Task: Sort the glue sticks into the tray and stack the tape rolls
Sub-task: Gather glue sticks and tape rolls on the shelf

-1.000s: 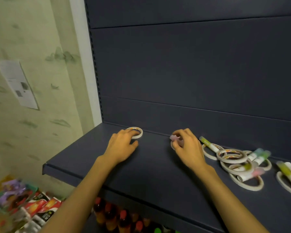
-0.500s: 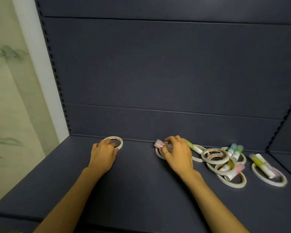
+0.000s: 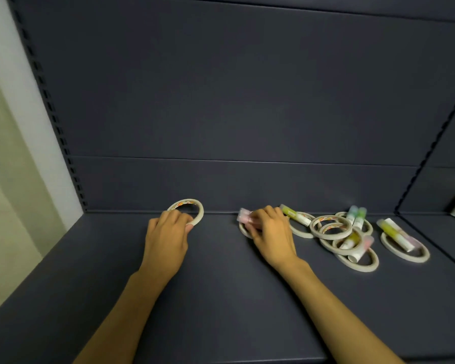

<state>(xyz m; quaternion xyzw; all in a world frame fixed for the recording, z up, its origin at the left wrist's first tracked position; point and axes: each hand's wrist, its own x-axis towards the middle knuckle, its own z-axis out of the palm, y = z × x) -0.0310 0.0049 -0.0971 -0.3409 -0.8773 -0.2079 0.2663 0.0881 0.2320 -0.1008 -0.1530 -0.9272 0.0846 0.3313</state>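
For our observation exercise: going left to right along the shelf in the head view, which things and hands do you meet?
Left hand on a lone tape roll → right hand holding a pink glue stick → heap of tape rolls and glue sticks → far-right tape roll bearing glue sticks.

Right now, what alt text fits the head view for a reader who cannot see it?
On a dark shelf, the left hand grips a lone tape roll while the right hand holds a pink glue stick over another roll. More rolls and glue sticks lie jumbled to the right.
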